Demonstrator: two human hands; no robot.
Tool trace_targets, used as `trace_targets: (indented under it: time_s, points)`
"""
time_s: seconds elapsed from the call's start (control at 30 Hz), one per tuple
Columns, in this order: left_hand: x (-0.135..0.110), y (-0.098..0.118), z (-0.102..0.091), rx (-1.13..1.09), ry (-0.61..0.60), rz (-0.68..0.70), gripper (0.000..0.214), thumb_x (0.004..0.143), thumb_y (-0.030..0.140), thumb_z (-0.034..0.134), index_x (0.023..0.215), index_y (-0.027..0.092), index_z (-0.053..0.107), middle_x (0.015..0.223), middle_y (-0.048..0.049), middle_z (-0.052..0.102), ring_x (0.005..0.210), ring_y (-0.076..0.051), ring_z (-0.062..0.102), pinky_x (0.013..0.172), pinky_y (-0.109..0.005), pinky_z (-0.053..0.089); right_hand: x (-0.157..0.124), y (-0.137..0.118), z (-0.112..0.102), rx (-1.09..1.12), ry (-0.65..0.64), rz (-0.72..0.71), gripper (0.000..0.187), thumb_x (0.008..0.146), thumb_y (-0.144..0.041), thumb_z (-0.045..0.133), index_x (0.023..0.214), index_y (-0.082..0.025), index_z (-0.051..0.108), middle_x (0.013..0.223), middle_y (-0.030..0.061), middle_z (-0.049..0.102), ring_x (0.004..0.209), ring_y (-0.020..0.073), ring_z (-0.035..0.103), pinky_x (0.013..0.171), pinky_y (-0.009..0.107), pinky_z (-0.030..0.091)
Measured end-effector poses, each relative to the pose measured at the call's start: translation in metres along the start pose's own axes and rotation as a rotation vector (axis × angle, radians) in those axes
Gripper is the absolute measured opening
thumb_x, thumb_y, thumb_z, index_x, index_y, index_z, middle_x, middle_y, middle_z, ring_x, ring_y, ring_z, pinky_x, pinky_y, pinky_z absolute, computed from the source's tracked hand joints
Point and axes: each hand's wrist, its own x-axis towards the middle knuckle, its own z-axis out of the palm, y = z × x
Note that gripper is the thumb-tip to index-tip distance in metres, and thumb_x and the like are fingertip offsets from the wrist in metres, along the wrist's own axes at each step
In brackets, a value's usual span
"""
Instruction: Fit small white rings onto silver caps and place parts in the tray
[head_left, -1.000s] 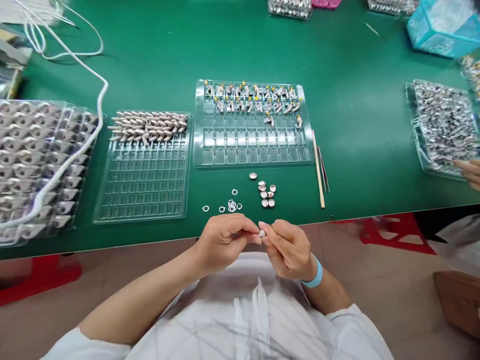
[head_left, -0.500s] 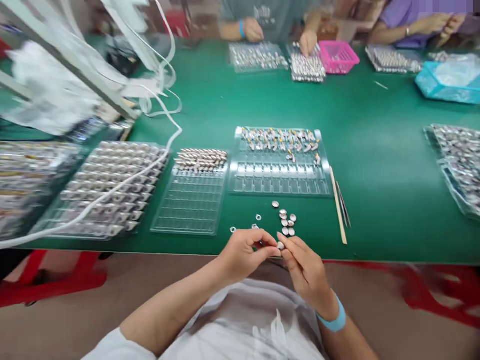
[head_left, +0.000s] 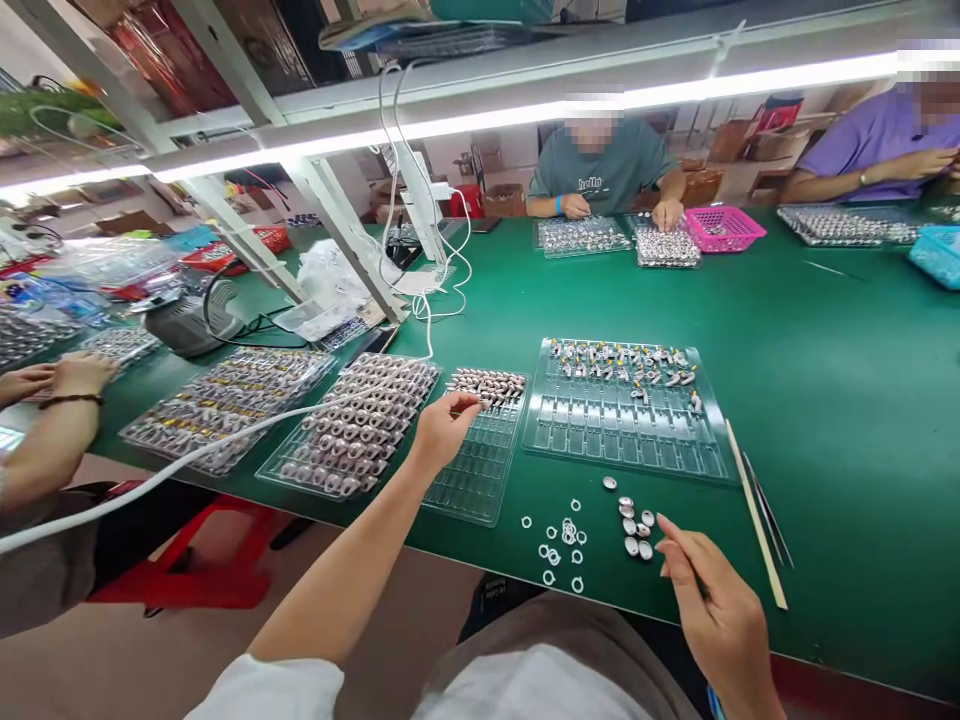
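Observation:
My left hand [head_left: 444, 428] reaches out to the row of grey angled pieces [head_left: 489, 384] at the far end of a clear slotted tray [head_left: 480, 470]. Its fingertips are bunched at the edge of that row; I cannot make out anything in them. My right hand [head_left: 712, 600] hovers over the table's front edge. Its fingers are pressed together and point at a small cluster of metal caps [head_left: 634, 528]. White rings [head_left: 562, 537] lie scattered left of the caps. A second clear tray [head_left: 622, 440] holds finished small parts in its far rows.
A wooden stick [head_left: 754, 512] and tweezers [head_left: 769, 512] lie right of the trays. Filled trays [head_left: 360, 425] and a white cable [head_left: 150, 480] sit to the left, beside a co-worker's arm [head_left: 45, 420]. Two people work across the green table [head_left: 840, 380], near a pink basket [head_left: 724, 228].
My hands were together in front of me, pinching a small piece. They have parted: the left has gone out to the grey pieces, the right towards the caps. The view has tilted up.

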Motion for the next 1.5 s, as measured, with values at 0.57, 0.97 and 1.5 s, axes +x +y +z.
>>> trace_targets:
  time_s: [0.57, 0.97, 1.5]
  points:
    - [0.034, 0.026, 0.038, 0.551, -0.228, 0.098, 0.021, 0.083, 0.029, 0.051, 0.076, 0.016, 0.067, 0.078, -0.0101, 0.071, 0.078, -0.024, 0.065, 0.074, -0.032, 0.047, -0.002, 0.005, 0.009, 0.043, -0.022, -0.075, 0.036, 0.087, -0.013, 0.050, 0.119, -0.028, 0.058, 0.096, 0.0086, 0.064, 0.081, 0.0231, 0.065, 0.067, 0.036, 0.055]
    - [0.019, 0.034, 0.039, 0.648, -0.188, 0.162, 0.031, 0.088, 0.034, 0.044, 0.085, 0.014, 0.067, 0.085, -0.0155, 0.069, 0.082, -0.030, 0.065, 0.073, -0.036, 0.046, -0.004, -0.002, 0.009, 0.076, -0.066, -0.053, 0.031, 0.091, -0.014, 0.045, 0.118, -0.019, 0.058, 0.088, 0.0074, 0.062, 0.076, 0.0163, 0.060, 0.066, 0.030, 0.051]
    - [0.106, 0.079, 0.132, 0.430, -0.303, 0.138, 0.029, 0.091, 0.032, 0.053, 0.114, 0.016, 0.056, 0.117, -0.0097, 0.057, 0.101, -0.021, 0.058, 0.087, -0.043, 0.050, -0.007, -0.001, 0.010, 0.077, -0.023, -0.028, 0.029, 0.091, -0.016, 0.045, 0.116, -0.020, 0.059, 0.091, 0.0069, 0.063, 0.080, 0.0170, 0.062, 0.068, 0.029, 0.051]
